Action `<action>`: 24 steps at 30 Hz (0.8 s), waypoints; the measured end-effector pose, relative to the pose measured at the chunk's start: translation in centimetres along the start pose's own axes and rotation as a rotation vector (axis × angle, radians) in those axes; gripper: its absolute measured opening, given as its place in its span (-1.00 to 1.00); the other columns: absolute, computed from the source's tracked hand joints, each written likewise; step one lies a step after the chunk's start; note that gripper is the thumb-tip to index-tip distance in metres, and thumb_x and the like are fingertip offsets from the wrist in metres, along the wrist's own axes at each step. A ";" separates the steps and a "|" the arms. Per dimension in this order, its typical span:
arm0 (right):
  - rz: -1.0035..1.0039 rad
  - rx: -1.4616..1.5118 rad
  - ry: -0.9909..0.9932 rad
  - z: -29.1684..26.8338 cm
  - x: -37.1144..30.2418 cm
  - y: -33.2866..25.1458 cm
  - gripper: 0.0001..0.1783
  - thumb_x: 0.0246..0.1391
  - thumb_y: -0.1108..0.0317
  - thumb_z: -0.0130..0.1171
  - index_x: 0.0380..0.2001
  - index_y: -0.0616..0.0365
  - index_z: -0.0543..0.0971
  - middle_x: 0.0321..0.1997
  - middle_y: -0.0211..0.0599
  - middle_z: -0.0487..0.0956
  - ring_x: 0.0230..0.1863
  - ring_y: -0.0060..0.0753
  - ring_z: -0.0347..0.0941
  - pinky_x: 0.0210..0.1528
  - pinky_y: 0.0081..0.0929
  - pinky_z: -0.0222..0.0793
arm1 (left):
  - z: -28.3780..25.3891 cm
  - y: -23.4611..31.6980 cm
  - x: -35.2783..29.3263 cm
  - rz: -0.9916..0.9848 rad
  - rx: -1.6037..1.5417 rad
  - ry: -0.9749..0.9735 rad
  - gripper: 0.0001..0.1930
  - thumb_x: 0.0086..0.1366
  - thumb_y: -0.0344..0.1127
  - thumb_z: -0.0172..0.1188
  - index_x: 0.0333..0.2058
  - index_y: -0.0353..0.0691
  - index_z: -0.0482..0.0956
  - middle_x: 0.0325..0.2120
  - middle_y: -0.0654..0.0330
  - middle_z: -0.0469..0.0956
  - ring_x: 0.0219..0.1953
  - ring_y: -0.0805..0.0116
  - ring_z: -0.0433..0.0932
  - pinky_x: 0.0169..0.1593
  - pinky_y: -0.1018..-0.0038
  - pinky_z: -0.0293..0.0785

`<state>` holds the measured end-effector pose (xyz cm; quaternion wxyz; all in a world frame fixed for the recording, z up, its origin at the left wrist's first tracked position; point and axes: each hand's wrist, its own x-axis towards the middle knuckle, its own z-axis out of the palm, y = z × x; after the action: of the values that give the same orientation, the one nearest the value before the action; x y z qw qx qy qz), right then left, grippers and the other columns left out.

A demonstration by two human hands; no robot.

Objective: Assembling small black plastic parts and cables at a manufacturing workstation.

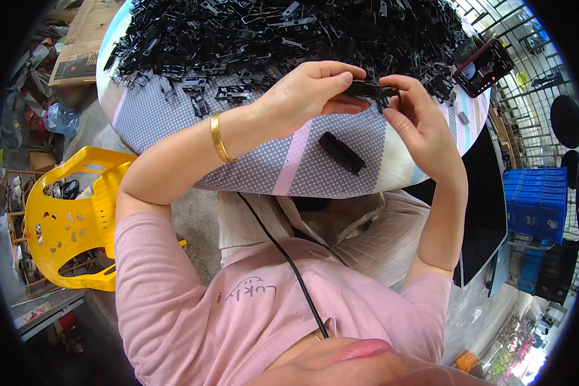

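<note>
Between my two hands, above the near side of the table, is a slim black plastic part (371,89). My left hand (312,93), with a gold bracelet at its wrist, grips the part's left end between thumb and fingers. At the other end, the thumb and fingertips of my right hand (421,128) are closed on it. A thick black bar-shaped piece (342,153) lies on the dotted tablecloth just below my hands. Beyond them spreads a large heap of small black plastic parts (238,38), several lying loose at its near edge.
The round table wears a patterned cloth (264,164). A phone (484,67) stands at its right edge. A yellow plastic chair (64,219) is on my left, with a cardboard box (87,38) farther back. Blue crates (535,204) sit to the right. A black cable (270,238) hangs down my front.
</note>
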<state>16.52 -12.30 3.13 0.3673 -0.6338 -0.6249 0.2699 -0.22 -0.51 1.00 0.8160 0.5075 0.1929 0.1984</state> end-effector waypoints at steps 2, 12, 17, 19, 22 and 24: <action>0.013 0.012 0.017 0.4 -0.1 -0.2 -0.61 0.01 0.55 0.08 -0.04 0.21 0.32 -0.42 -0.49 0.35 -0.36 -0.71 0.28 -0.30 -0.76 0.24 | 0.1 -0.1 -0.2 0.006 0.000 -0.008 -0.68 0.34 -0.36 -0.15 -0.03 -0.48 0.31 -0.19 -0.01 0.45 -0.19 0.26 0.54 -0.03 0.47 0.49; 0.036 0.067 0.241 1.2 -0.2 -0.8 -0.82 -0.08 0.51 0.22 -0.33 0.29 0.56 -0.40 -0.34 0.58 -0.37 -0.62 0.48 -0.30 -0.71 0.38 | 0.2 -0.6 -0.1 0.042 0.187 -0.018 -0.67 0.33 -0.37 -0.14 0.00 -0.42 0.33 -0.23 0.08 0.48 -0.21 0.39 0.53 -0.06 0.55 0.48; 0.054 0.013 0.276 1.5 -0.3 -1.2 -0.83 -0.09 0.50 0.23 -0.35 0.30 0.58 -0.44 -0.35 0.58 -0.41 -0.65 0.48 -0.37 -0.74 0.38 | 0.1 -0.9 -0.1 0.067 0.278 -0.022 -0.68 0.33 -0.37 -0.12 -0.01 -0.41 0.36 -0.31 0.11 0.53 -0.29 0.45 0.54 -0.15 0.59 0.48; 0.071 0.004 0.278 1.8 -0.2 -1.3 -0.84 -0.09 0.50 0.23 -0.36 0.30 0.58 -0.44 -0.34 0.58 -0.42 -0.65 0.48 -0.39 -0.75 0.37 | 0.0 -1.0 0.0 0.124 0.381 -0.007 -0.68 0.28 -0.35 -0.02 -0.04 -0.42 0.39 -0.37 0.11 0.55 -0.31 0.46 0.55 -0.19 0.60 0.48; 0.015 0.024 0.323 2.8 -0.2 -0.6 -0.84 -0.09 0.50 0.23 -0.36 0.30 0.58 -0.44 -0.35 0.57 -0.45 -0.68 0.47 -0.44 -0.79 0.34 | 0.1 -0.4 -0.4 0.289 0.837 -0.006 -0.64 0.21 -0.33 0.09 -0.07 -0.43 0.42 -0.42 0.10 0.56 -0.31 0.46 0.55 -0.23 0.58 0.48; -0.132 -0.036 0.401 3.3 -0.1 -0.1 -0.84 -0.09 0.49 0.24 -0.37 0.30 0.58 -0.44 -0.35 0.56 -0.51 -0.73 0.41 -0.50 -0.80 0.28 | 0.2 -0.5 -0.5 0.278 0.807 0.025 -0.64 0.18 -0.34 0.12 -0.08 -0.44 0.43 -0.43 0.08 0.56 -0.32 0.47 0.55 -0.24 0.58 0.48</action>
<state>13.83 -11.98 1.26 0.4898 -0.6390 -0.5842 0.1022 -0.45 -1.09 0.69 0.5148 0.8050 0.1947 0.2214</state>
